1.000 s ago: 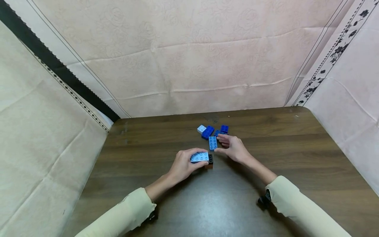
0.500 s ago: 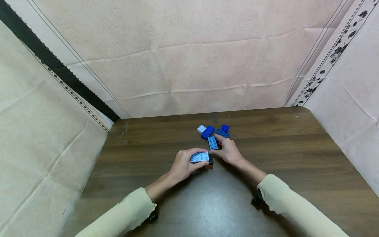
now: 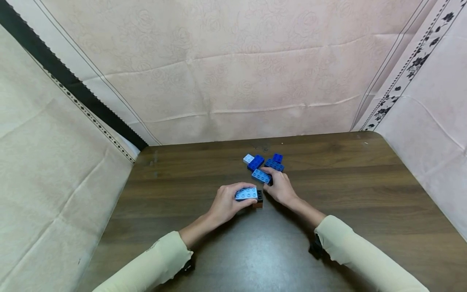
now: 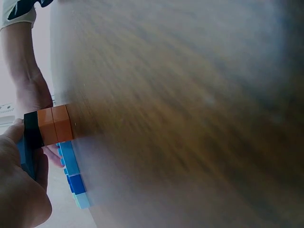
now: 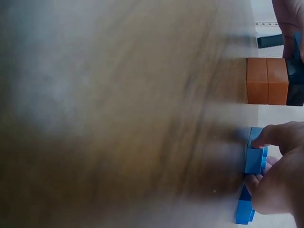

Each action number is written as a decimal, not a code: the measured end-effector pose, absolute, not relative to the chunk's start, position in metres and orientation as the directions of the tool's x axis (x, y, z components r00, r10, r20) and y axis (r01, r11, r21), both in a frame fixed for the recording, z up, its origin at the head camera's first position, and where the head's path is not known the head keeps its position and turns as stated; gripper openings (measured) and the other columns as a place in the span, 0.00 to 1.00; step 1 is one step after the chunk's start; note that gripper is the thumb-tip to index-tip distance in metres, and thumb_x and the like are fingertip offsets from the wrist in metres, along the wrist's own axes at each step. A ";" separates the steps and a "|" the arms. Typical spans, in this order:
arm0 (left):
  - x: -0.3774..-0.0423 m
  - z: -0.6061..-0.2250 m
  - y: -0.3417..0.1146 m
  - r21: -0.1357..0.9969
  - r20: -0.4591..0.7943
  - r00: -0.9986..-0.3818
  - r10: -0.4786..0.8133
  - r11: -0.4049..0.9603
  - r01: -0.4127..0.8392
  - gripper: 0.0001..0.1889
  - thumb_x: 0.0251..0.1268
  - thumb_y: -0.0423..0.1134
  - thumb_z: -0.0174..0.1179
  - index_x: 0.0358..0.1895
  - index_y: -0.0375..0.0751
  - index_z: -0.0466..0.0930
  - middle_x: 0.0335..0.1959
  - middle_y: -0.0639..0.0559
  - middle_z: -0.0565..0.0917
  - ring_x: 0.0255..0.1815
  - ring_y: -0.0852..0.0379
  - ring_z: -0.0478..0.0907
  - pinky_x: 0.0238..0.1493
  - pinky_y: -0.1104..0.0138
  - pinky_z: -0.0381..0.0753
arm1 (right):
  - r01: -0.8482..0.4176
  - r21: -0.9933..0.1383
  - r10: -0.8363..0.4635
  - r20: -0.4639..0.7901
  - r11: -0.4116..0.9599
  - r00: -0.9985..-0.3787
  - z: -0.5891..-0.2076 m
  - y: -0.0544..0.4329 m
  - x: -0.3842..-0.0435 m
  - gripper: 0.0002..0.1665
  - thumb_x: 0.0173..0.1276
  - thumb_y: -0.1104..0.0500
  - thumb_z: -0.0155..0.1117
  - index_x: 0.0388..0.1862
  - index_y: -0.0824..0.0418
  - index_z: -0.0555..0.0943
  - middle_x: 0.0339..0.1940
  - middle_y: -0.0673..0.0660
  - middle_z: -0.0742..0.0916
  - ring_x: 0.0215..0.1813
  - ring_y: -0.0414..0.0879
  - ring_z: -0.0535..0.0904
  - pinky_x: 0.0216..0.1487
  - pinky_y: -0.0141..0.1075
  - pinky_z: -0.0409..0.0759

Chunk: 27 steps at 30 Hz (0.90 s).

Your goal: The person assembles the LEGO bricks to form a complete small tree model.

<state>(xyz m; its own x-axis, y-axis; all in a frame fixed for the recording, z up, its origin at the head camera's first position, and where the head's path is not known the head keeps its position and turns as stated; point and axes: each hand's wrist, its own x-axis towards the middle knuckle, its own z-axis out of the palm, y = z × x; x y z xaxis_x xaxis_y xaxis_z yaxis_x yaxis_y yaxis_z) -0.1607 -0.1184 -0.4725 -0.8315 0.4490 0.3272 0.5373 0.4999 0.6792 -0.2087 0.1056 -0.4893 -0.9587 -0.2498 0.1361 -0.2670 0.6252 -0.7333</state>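
Observation:
In the head view my left hand (image 3: 229,201) grips a light blue brick (image 3: 246,193) between thumb and fingers. It sits at the top of a stack with a black brick (image 3: 260,196) below and orange-brown bricks (image 4: 54,126) at the bottom, on the table. Just beyond the stack, my right hand (image 3: 281,187) pinches a medium blue brick (image 3: 261,176) lying studs up on the table. The right wrist view shows the thumb against that brick's near side, with the fingers partly hidden behind it.
Behind the right hand lie another blue brick (image 3: 274,164), a dark blue brick (image 3: 255,162), a small dark blue brick (image 3: 277,157) and a pale blue brick (image 3: 248,158). The wooden table (image 3: 182,162) ends at a patterned cloth (image 3: 233,81) at the back.
The right hand has moved left onto the medium blue brick, which has turned from lengthwise to slanting crosswise. Blue bricks behind it have shifted slightly. The left hand stays still.

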 end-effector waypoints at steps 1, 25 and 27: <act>-0.161 -0.472 -0.118 0.679 0.324 -0.832 0.450 0.502 0.536 0.21 0.68 0.46 0.75 0.61 0.45 0.87 0.56 0.54 0.90 0.52 0.61 0.86 0.50 0.64 0.86 | -0.268 -0.738 -0.255 0.134 0.620 -0.958 -0.489 0.106 -0.209 0.34 0.66 0.74 0.69 0.73 0.65 0.78 0.67 0.68 0.84 0.55 0.60 0.84 0.56 0.51 0.83; -0.161 -0.473 -0.120 0.688 0.315 -0.832 0.457 0.495 0.531 0.20 0.69 0.47 0.74 0.61 0.47 0.87 0.57 0.54 0.89 0.54 0.61 0.86 0.52 0.64 0.86 | -0.376 -0.790 -0.403 0.180 0.485 -0.897 -0.463 0.137 -0.185 0.24 0.72 0.66 0.74 0.66 0.63 0.85 0.63 0.63 0.86 0.60 0.58 0.83 0.61 0.56 0.83; -0.161 -0.473 -0.120 0.688 0.312 -0.832 0.458 0.495 0.531 0.20 0.69 0.47 0.74 0.61 0.47 0.87 0.57 0.54 0.89 0.53 0.61 0.86 0.51 0.65 0.86 | -0.383 -0.794 -0.420 0.179 0.472 -0.890 -0.459 0.139 -0.182 0.23 0.72 0.66 0.74 0.65 0.63 0.85 0.62 0.62 0.86 0.59 0.56 0.83 0.61 0.56 0.83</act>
<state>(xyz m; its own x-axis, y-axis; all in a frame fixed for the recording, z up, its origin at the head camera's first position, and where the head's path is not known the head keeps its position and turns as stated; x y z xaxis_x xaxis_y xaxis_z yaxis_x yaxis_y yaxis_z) -0.1611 -0.1197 -0.4728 -0.8321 0.4584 0.3122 0.5308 0.4947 0.6882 -0.1820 0.1392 -0.4592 -0.8898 -0.4197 0.1793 -0.3827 0.4721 -0.7941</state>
